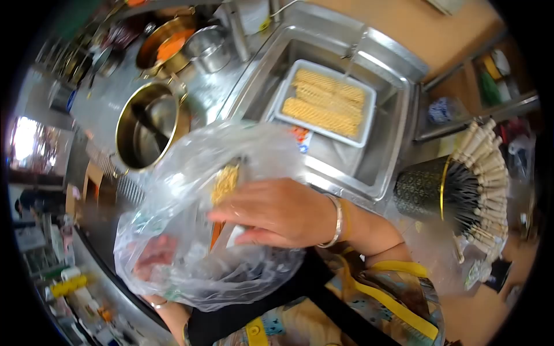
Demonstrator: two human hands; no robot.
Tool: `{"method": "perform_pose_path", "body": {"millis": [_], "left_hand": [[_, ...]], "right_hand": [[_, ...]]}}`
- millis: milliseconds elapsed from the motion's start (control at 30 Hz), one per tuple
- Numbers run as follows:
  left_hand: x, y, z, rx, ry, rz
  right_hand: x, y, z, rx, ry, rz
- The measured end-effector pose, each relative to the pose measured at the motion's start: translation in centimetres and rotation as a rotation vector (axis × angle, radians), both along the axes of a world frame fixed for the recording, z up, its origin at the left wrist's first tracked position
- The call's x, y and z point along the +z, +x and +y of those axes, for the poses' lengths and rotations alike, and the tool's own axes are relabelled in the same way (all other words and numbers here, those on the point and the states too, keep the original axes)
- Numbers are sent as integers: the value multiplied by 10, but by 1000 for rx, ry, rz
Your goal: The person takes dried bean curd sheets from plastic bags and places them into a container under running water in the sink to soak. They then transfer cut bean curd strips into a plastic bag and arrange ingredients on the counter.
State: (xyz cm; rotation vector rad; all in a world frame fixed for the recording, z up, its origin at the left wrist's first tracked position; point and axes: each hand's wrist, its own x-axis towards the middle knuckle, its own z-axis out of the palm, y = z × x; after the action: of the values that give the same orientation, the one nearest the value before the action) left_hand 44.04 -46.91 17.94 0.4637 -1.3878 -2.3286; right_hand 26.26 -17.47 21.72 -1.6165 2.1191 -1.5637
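A large clear plastic bag (173, 207) spreads in front of my body. My left hand (154, 256) shows blurred through the film at the bag's left side, its fingers bent against the plastic and holding it. My right hand (283, 213) is over the bag's middle, palm down, fingers stretched out and thumb apart. Just beyond its fingertips lies a yellowish clump that looks like dried noodles (225, 183). An orange strip and a small white patch show below the fingers; I cannot tell what they are. A bracelet circles my right wrist.
A white tray (370, 115) with several noodle blocks (323, 118) sits in the steel sink (398, 132). At left stand a deep brass-coloured pot (122, 130), a pan with orange contents (144, 55) and a steel pot (210, 52). Right of me, a dark container (421, 187) holds many wooden-handled sticks.
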Motion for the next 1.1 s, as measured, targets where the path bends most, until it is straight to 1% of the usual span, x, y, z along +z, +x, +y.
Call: {"method": "perform_pose_path", "body": {"millis": [33,100,133,200,233,267,300,333,367,400,433,467,533,567,633,667,733,767,933,967,1033,1067,1100], "left_hand": [[1,2,-3,23,-9,-6],[4,10,-10,47,-27,-11],[3,16,-17,43,-30,-24],[1,30,-30,33,-35,-50],[7,27,-24,109,-56,-107],[13,24,-18,184,-74,-166],[16,18,-8,418,-34,-296],[9,26,-16,213,-75,-164],[7,28,-17,7,-104,-29],[6,32,-17,43,-82,-66],[-7,43,-28,79,-19,-85],[-19,54,-39,118,44,-102],[-9,31,-20,153,18,-187],[-6,21,-11,164,0,-222],[-3,8,0,174,-14,-272],[-1,3,5,177,-23,-294],[0,-5,13,190,-39,-331],[1,-8,16,197,-45,-349],[6,-15,19,228,-75,-423],[9,-16,18,235,-85,-426],[11,-20,16,240,-97,-443],[12,-22,15,245,-101,-448],[12,-23,15,244,-103,-454]], "right_hand": [[2,-5,12,-28,13,20],[2,-19,47,-3,-51,-467],[-11,-36,60,-157,-38,-479],[-70,-80,92,-581,-98,-685],[-115,-108,118,-798,-49,-511],[-154,-132,143,-1030,11,-453],[-191,-146,178,-1163,219,-372],[-203,-158,196,-1285,429,-286],[-213,-167,207,-1283,432,-286],[-225,-174,216,-1276,568,-307],[-236,-181,222,-1265,702,-326],[-245,-186,218,-1262,700,-326],[-268,-189,193,-1069,971,-58],[-279,-193,180,-1064,961,-56],[-300,-199,158,-933,1001,-20],[-312,-201,153,-928,989,-27],[-335,-207,144,-937,911,-128],[-339,-211,143,-930,901,-133],[-358,-216,148,-942,937,-399],[-362,-218,145,-945,930,-404],[-364,-229,139,-909,1106,-352],[-358,-233,136,-918,1099,-349],[-344,-235,132,-981,1020,-205]]}}
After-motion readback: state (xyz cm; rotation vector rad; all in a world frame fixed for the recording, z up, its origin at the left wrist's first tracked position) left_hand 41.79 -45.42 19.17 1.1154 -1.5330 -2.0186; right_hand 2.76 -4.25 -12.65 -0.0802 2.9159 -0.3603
